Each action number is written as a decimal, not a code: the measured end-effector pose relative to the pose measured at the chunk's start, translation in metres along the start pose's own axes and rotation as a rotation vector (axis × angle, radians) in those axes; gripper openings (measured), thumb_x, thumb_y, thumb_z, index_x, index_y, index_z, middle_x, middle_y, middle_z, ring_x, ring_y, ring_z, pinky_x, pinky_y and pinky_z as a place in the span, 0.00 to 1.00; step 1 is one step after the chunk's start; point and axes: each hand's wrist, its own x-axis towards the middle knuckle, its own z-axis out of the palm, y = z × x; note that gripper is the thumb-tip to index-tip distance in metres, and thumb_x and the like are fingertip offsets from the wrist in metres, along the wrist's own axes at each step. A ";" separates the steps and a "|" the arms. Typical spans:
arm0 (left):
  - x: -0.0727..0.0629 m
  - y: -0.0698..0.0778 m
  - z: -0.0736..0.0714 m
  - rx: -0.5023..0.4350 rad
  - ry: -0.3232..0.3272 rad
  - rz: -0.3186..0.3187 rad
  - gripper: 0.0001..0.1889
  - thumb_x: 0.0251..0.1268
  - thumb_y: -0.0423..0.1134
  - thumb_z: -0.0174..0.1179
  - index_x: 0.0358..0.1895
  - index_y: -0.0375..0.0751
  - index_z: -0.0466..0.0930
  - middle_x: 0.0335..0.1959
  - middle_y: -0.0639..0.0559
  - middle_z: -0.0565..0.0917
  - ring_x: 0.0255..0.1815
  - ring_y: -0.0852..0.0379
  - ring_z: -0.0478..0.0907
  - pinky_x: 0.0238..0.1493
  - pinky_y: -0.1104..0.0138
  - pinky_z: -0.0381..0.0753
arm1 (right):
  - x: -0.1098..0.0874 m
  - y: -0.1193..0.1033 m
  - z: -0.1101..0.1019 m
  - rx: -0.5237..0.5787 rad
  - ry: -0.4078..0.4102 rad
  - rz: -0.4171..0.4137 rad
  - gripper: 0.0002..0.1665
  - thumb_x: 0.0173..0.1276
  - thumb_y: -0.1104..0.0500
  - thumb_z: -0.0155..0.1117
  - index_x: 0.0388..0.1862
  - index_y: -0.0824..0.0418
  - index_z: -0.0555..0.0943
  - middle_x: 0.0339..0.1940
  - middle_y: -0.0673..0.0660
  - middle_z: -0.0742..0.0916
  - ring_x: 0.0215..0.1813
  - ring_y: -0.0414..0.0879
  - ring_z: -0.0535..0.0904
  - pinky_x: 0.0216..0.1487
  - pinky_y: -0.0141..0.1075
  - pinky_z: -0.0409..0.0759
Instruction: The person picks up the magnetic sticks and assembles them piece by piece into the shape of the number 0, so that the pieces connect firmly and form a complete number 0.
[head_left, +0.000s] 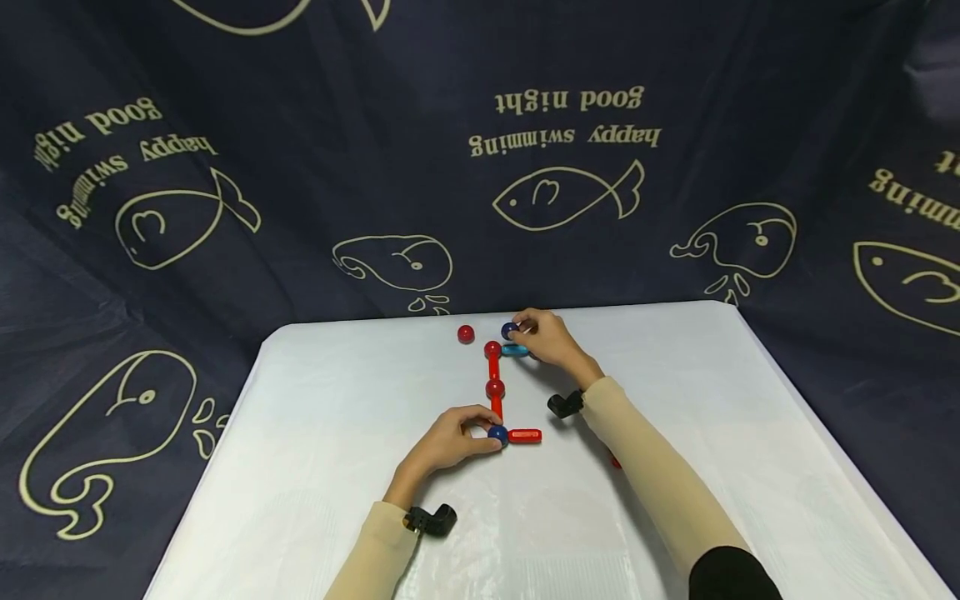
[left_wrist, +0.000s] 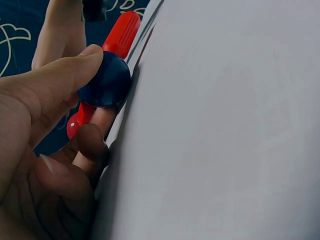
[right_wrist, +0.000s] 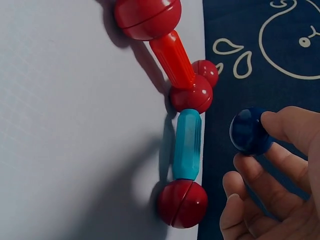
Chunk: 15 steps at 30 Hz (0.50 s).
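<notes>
Blue balls (head_left: 498,434) are pinched in both hands (head_left: 446,437).

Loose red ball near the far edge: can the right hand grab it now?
Probably not yet: the right hand is close, but it pinches a blue ball; the loose red ball looks uncovered.

The left hand (head_left: 446,438) grips a blue ball (head_left: 498,434), the right hand (head_left: 552,340) a second blue ball (head_left: 509,331), apparently above the counter (head_left: 352,375).
</notes>
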 end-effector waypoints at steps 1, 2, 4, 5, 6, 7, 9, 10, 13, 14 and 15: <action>0.000 0.000 0.000 -0.001 0.000 -0.001 0.15 0.60 0.50 0.75 0.50 0.60 0.87 0.42 0.61 0.85 0.27 0.61 0.70 0.27 0.69 0.69 | -0.001 0.000 0.000 0.005 -0.001 0.005 0.21 0.72 0.51 0.69 0.58 0.61 0.83 0.49 0.61 0.88 0.47 0.52 0.84 0.43 0.39 0.82; 0.000 0.000 0.000 -0.002 -0.001 -0.001 0.15 0.60 0.50 0.75 0.50 0.60 0.87 0.42 0.61 0.86 0.27 0.61 0.70 0.27 0.69 0.69 | -0.003 0.001 -0.001 0.011 -0.002 0.009 0.21 0.72 0.51 0.69 0.59 0.61 0.83 0.49 0.61 0.88 0.46 0.51 0.84 0.41 0.38 0.82; 0.000 0.000 0.000 -0.004 -0.002 -0.001 0.15 0.60 0.49 0.75 0.50 0.60 0.87 0.42 0.61 0.86 0.27 0.61 0.70 0.27 0.69 0.68 | -0.006 0.001 -0.001 0.029 -0.003 0.016 0.21 0.72 0.51 0.68 0.59 0.61 0.82 0.49 0.61 0.88 0.44 0.50 0.84 0.38 0.36 0.81; 0.000 0.000 0.000 -0.005 -0.002 0.000 0.15 0.60 0.49 0.75 0.50 0.59 0.87 0.41 0.61 0.86 0.27 0.61 0.70 0.27 0.69 0.68 | -0.007 0.001 -0.002 0.038 -0.003 0.020 0.21 0.72 0.51 0.68 0.59 0.60 0.82 0.49 0.61 0.88 0.42 0.50 0.84 0.37 0.36 0.81; 0.000 0.000 0.000 -0.005 -0.002 0.002 0.15 0.60 0.49 0.75 0.50 0.59 0.87 0.41 0.61 0.86 0.27 0.61 0.70 0.27 0.69 0.68 | -0.008 0.001 -0.002 0.047 -0.002 0.021 0.21 0.72 0.52 0.68 0.59 0.61 0.82 0.49 0.61 0.87 0.41 0.49 0.84 0.36 0.35 0.81; 0.000 -0.001 0.000 -0.005 -0.001 0.004 0.15 0.60 0.49 0.75 0.50 0.59 0.87 0.41 0.61 0.86 0.27 0.61 0.70 0.27 0.69 0.68 | -0.009 0.001 -0.002 0.050 0.000 0.020 0.21 0.72 0.52 0.68 0.59 0.61 0.82 0.49 0.61 0.87 0.40 0.48 0.83 0.35 0.35 0.80; 0.001 -0.001 0.000 -0.006 -0.001 0.007 0.15 0.60 0.49 0.75 0.50 0.59 0.87 0.41 0.61 0.86 0.26 0.61 0.70 0.27 0.69 0.68 | -0.011 0.001 -0.003 0.062 0.006 0.017 0.21 0.72 0.52 0.68 0.58 0.61 0.82 0.48 0.61 0.87 0.38 0.48 0.84 0.35 0.35 0.80; 0.001 -0.001 0.000 -0.006 -0.001 0.009 0.15 0.60 0.49 0.75 0.50 0.59 0.87 0.41 0.61 0.86 0.26 0.61 0.70 0.27 0.70 0.68 | -0.012 0.001 -0.003 0.066 0.008 0.013 0.21 0.72 0.52 0.68 0.58 0.61 0.82 0.48 0.62 0.87 0.38 0.48 0.84 0.35 0.34 0.79; 0.001 -0.002 0.000 -0.008 -0.002 0.014 0.15 0.60 0.49 0.75 0.50 0.59 0.87 0.41 0.61 0.86 0.25 0.62 0.70 0.26 0.70 0.68 | -0.015 0.002 -0.004 0.089 0.013 0.008 0.20 0.72 0.53 0.68 0.58 0.62 0.82 0.48 0.62 0.87 0.38 0.52 0.86 0.35 0.34 0.80; 0.000 -0.002 0.000 -0.009 -0.002 0.015 0.15 0.60 0.49 0.75 0.50 0.59 0.87 0.41 0.61 0.86 0.25 0.62 0.70 0.26 0.69 0.68 | -0.017 0.002 -0.004 0.102 0.013 0.008 0.20 0.72 0.53 0.68 0.58 0.62 0.82 0.48 0.63 0.87 0.38 0.53 0.87 0.34 0.34 0.81; 0.000 -0.002 0.000 -0.008 -0.001 0.016 0.15 0.60 0.49 0.75 0.50 0.59 0.87 0.41 0.61 0.86 0.25 0.62 0.70 0.26 0.69 0.68 | -0.018 0.003 -0.004 0.110 0.013 0.007 0.20 0.73 0.54 0.68 0.58 0.62 0.82 0.48 0.63 0.87 0.39 0.54 0.87 0.35 0.34 0.81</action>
